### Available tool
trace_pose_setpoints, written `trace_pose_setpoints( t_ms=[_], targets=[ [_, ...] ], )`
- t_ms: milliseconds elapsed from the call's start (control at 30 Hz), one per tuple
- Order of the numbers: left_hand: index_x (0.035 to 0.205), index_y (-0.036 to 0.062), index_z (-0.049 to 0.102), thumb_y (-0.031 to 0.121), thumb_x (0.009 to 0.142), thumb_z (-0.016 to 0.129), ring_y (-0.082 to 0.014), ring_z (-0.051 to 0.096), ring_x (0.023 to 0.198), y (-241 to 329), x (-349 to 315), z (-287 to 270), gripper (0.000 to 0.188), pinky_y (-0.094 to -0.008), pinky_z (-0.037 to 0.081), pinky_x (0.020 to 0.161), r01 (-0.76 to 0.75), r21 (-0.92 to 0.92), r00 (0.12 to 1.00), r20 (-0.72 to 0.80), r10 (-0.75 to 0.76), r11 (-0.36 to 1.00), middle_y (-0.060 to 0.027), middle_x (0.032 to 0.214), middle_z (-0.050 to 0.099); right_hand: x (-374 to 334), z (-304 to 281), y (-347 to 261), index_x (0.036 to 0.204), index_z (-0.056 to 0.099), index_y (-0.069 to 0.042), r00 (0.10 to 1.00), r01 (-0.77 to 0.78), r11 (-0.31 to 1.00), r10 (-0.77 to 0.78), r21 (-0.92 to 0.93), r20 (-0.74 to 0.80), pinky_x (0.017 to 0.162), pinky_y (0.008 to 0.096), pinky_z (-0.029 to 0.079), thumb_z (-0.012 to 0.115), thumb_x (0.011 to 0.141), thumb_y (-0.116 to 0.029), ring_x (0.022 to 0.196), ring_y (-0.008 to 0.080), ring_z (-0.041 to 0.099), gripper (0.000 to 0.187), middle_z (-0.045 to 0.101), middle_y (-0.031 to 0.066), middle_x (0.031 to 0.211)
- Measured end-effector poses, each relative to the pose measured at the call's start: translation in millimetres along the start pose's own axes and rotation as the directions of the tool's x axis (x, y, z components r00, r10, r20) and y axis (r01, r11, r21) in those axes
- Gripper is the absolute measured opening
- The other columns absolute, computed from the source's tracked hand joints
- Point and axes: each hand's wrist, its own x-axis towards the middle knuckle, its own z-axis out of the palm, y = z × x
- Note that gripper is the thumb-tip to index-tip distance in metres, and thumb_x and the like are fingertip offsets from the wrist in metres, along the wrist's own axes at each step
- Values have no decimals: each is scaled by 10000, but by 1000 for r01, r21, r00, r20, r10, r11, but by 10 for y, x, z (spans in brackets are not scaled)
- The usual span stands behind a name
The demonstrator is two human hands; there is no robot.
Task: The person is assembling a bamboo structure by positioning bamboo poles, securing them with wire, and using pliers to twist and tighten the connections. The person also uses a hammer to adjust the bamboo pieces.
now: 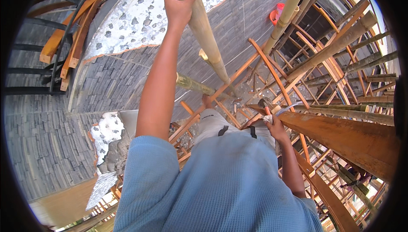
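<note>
My left hand is raised high and wraps round a thick bamboo pole that runs down toward my feet. Low on the right, my right hand is closed round a tool with a red handle and a dark metal head; its exact kind is too small to make out. Something white shows at the same fingers. Close beside that hand is the end of a broad brown wooden beam. My bare foot rests by a narrow timber of the scaffold.
A grey stone-clad wall with a rough white plaster patch stands on the left. Timbers and black curved bars are at upper left. Crossing bamboo and wooden scaffold poles fill the right. A red bucket is farther off.
</note>
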Motion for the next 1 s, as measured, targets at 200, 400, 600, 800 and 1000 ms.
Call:
trace_pose_setpoints(
  t_ms=[200,400,600,800,1000],
  targets=[
    [1277,18,394,357,786,881,-276,679,1065,37,-3,-5,770,-404,555,910,9,-9,1000,0,-9,1000,-179,1176,657,-169,74,-289,1214,584,42,995,5,1000,-3,16,-95,935,418,485,646,906,-181,1035,335,655,385,673,226,1068],
    [1476,57,311,516,799,843,-305,621,1201,-89,7,-164,975,-434,491,1024,-23,-91,993,117,34,996,-197,1289,616,-182,73,-825,1125,627,13,990,-44,981,68,191,-122,754,305,484,684,877,-97,815,147,601,277,641,53,898],
    [1475,44,415,492,1047,504,-255,620,1182,-678,-453,-832,626,-432,485,999,227,-184,973,72,-218,956,-141,1242,670,343,43,-1843,1066,631,-20,928,328,897,-247,297,-278,526,233,393,695,884,-27,615,45,502,193,586,-26,811],
    [1162,-42,685,316,999,558,-358,685,1079,-1636,-1551,-1328,413,-419,502,938,678,304,640,204,-741,669,-229,1136,721,1163,69,-3483,1403,508,-30,795,594,775,-522,218,-310,629,215,456,797,862,-104,763,56,542,617,624,37,1159],
    [1323,-45,619,367,985,597,-352,638,1213,-2388,-2030,-973,533,-402,472,1023,758,196,583,224,-781,622,-262,1270,668,1666,433,-4092,1399,406,-25,783,592,745,-440,309,-439,767,276,477,906,742,-98,917,126,572,829,581,67,1196]
  ],
)
